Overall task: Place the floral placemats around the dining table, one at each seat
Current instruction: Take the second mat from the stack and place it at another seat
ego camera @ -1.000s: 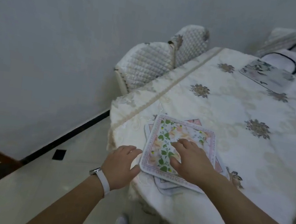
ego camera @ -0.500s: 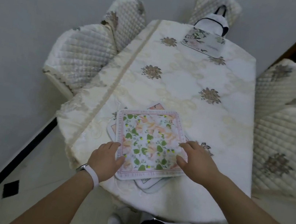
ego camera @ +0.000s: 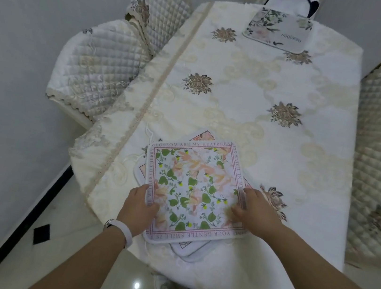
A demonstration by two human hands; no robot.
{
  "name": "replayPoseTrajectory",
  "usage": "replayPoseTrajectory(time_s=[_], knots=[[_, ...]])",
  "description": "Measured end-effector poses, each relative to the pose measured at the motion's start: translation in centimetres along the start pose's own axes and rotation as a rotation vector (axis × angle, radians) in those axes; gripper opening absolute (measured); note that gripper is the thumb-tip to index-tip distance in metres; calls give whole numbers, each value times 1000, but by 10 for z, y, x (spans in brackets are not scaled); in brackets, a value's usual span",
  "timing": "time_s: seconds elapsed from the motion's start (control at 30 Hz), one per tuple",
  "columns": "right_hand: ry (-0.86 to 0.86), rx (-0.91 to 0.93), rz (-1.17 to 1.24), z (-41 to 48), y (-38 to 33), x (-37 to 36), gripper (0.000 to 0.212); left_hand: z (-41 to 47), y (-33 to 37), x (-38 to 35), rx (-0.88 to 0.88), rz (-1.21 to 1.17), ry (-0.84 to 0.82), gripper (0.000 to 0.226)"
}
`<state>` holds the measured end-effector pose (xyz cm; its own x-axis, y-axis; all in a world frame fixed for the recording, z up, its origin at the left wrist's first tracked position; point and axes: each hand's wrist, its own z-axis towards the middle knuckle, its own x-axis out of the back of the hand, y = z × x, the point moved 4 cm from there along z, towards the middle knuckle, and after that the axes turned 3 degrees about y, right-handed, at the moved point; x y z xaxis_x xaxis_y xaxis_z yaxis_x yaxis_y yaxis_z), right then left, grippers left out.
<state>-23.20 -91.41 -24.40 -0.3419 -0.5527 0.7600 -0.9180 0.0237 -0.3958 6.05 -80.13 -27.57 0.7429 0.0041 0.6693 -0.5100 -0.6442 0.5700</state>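
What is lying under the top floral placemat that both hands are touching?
Under the top placemat more placemats lie stacked: white edges and a pink corner stick out at the far, left and near sides. Their patterns and exact number are covered. The tablecloth is below.

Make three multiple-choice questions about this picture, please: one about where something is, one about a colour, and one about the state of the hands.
1. Where is the single placemat that lies apart from the stack?
A. At the far end of the table
B. On a chair at the left
C. On the floor

2. What colour is the band on the wrist of the left hand?
A. Black
B. White
C. Red

3. What are the two hands doing to the top placemat of the stack?
A. Both rest flat on the tablecloth, away from it
B. Only the right hand touches it
C. Each touches one side edge of it

Answers: 1 A, it lies by the far edge near the end seat. 2 B, the wristband is white. 3 C, the fingers of each hand lie on opposite edges.
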Motion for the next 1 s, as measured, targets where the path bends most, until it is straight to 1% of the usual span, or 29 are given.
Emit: replayPoseTrajectory(time_s=[0.1,0.23,0.27,0.33,0.4,0.5,0.67,0.77,0.87,1.0], knots=[[9,15,75,6,-2,-4,54,0,4,-4,45,-26,44,60],[35,-44,264,16,4,-10,61,1,8,-7,81,-94,114,54],[50,-65,323,21,9,-10,58,2,9,-7,91,-133,134,53],[62,-104,442,25,12,-7,46,3,8,-9,124,-243,155,48],[31,-132,514,25,12,-5,44,3,8,-11,177,-325,147,46],[10,-116,554,28,15,-8,47,4,6,-14,226,-385,145,49],[3,-168,638,33,15,-10,41,4,8,-14,257,-459,181,45],[-31,-194,643,32,14,-15,46,5,10,-14,245,-499,194,46],[-4,-216,651,27,11,-16,46,2,11,-13,213,-536,198,47],[41,-187,649,14,-1,-10,45,-3,15,-5,146,-600,174,50]])
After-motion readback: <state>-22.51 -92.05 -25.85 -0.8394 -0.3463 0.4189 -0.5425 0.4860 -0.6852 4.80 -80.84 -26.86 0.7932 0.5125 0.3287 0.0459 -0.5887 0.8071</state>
